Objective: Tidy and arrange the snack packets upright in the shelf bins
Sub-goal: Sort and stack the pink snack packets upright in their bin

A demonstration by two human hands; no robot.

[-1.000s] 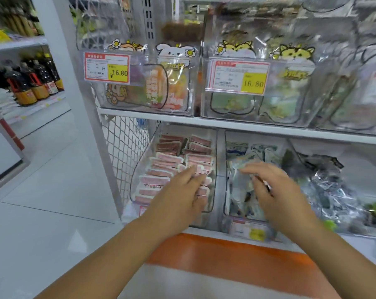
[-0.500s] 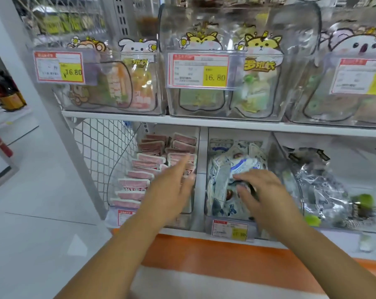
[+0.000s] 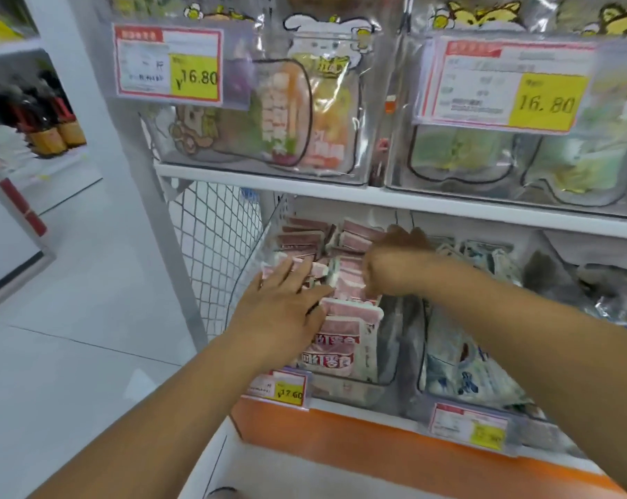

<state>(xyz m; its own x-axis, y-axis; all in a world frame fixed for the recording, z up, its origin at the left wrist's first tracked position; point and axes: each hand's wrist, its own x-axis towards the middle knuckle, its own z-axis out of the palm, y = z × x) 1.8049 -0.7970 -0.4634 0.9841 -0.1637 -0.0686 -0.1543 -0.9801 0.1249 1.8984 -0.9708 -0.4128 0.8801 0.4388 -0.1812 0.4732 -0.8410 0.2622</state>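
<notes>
Fingers (image 3: 299, 271) of the left hand (image 3: 281, 307) lie straight and flat on the pink-and-white flat snack packets (image 3: 348, 313) in the clear plastic bin (image 3: 340, 388); the right hand (image 3: 394, 271) reaches into the rear rows, finger state not discernible. Head view, risk: pressing may topple leaning rows. Overhead, the white shelf board (image 3: 376, 199) limits headroom; the wire mesh panel (image 3: 214, 253) bounds the left

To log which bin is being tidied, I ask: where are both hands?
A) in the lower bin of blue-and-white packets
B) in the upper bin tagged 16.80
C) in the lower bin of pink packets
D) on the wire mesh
C: the left hand lies flat on the pink packets, and the right hand reaches further back in the same lower bin.
</notes>
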